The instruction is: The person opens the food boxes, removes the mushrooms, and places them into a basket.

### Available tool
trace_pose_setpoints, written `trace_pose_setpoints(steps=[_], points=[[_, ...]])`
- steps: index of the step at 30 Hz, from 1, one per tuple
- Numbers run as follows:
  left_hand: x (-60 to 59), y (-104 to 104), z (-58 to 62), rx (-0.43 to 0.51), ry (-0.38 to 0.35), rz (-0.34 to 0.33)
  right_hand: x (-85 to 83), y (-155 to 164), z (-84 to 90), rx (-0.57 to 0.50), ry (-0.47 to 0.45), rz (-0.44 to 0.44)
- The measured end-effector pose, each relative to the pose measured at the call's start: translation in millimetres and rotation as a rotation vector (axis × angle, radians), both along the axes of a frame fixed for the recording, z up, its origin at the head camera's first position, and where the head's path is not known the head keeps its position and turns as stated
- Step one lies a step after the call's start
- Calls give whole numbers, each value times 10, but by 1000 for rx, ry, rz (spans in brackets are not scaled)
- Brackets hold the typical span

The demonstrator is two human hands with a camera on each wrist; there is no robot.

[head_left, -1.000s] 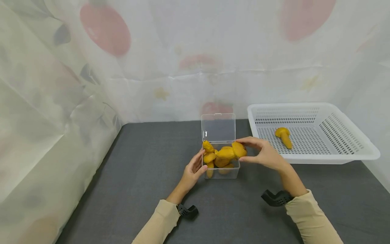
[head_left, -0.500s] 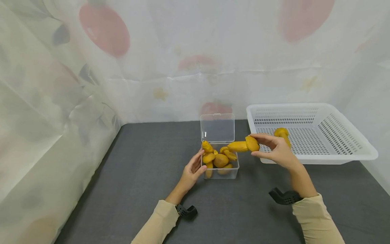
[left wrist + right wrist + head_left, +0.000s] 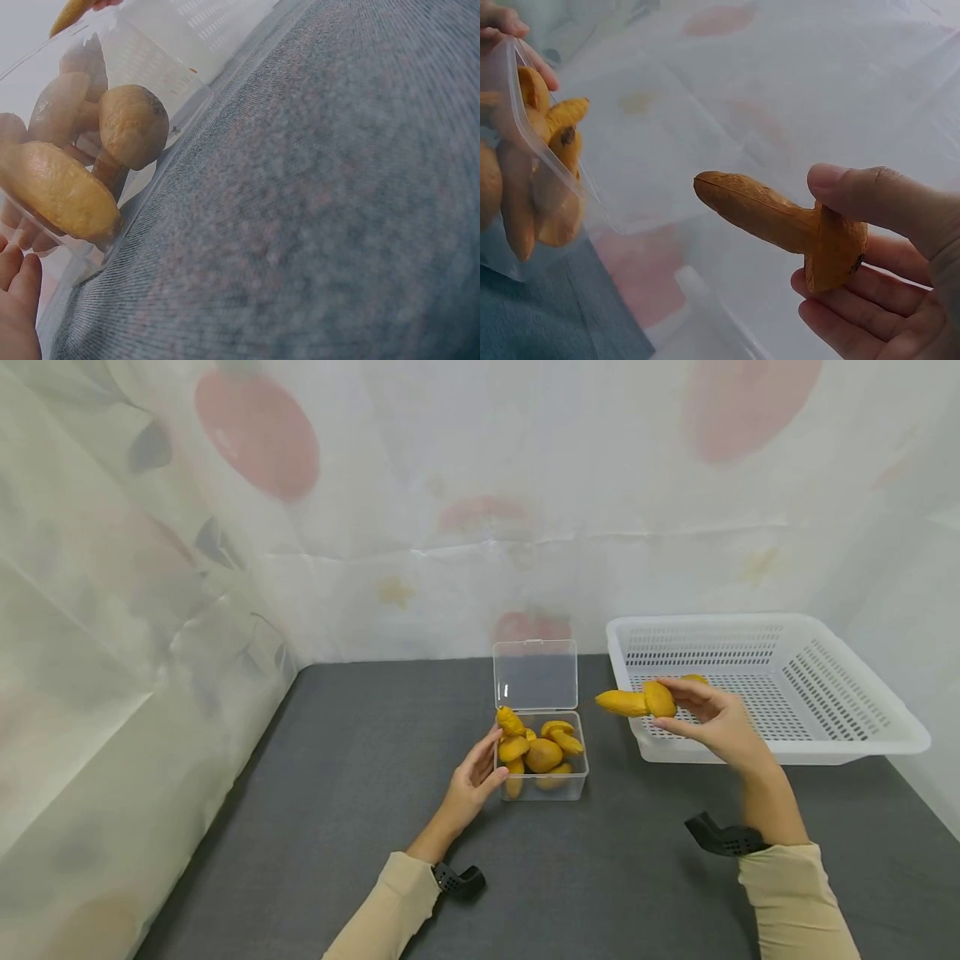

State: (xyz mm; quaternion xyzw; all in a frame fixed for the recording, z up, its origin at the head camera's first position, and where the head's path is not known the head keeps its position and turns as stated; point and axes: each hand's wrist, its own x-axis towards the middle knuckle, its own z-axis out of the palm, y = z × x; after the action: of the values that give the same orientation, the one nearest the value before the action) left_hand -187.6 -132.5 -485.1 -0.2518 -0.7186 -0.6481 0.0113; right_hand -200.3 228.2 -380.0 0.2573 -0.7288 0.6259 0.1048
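My right hand (image 3: 716, 722) pinches the cap of a yellow-brown mushroom (image 3: 622, 702) between thumb and fingers. Its stem points left, towards the box. In the right wrist view the mushroom (image 3: 757, 214) hangs in the air, with the thumb over the cap. My left hand (image 3: 472, 772) rests against the left side of a clear plastic box (image 3: 566, 789), with the thumb at its front corner. Several similar mushrooms (image 3: 543, 755) fill the box, one poking above the rim. The left wrist view shows mushrooms (image 3: 135, 127) through the clear wall.
The box's hinged lid (image 3: 536, 675) stands raised at the back. A white perforated basket (image 3: 780, 747) sits to the right, holding another mushroom (image 3: 696, 678) mostly hidden behind my right hand. A dark grey cloth (image 3: 375, 760) covers the table, with a printed curtain (image 3: 420, 468) behind.
My right hand has lifted the mushroom out of the box and carried it right, to the basket's front left corner. My left hand has stayed at the box.
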Motion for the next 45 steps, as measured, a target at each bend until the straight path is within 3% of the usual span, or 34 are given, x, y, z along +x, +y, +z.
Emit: trace_pose_setpoints(steps=[6,18,27,39,45], points=[[2,-3,1,7,16,-5,14,146,-7,0,-60,-83],[-5,-4,-2,6,-1,-5,7,399,-88,-97,-122,-110],[-1,-8,-1,1,-2,-6,14,408,-63,236,-186,-293],[-5,-5,6,6,7,-7,48,180,41,153,-139,-202],[3,-4,6,-7,-13,2,71,65,80,133,-70,-134]])
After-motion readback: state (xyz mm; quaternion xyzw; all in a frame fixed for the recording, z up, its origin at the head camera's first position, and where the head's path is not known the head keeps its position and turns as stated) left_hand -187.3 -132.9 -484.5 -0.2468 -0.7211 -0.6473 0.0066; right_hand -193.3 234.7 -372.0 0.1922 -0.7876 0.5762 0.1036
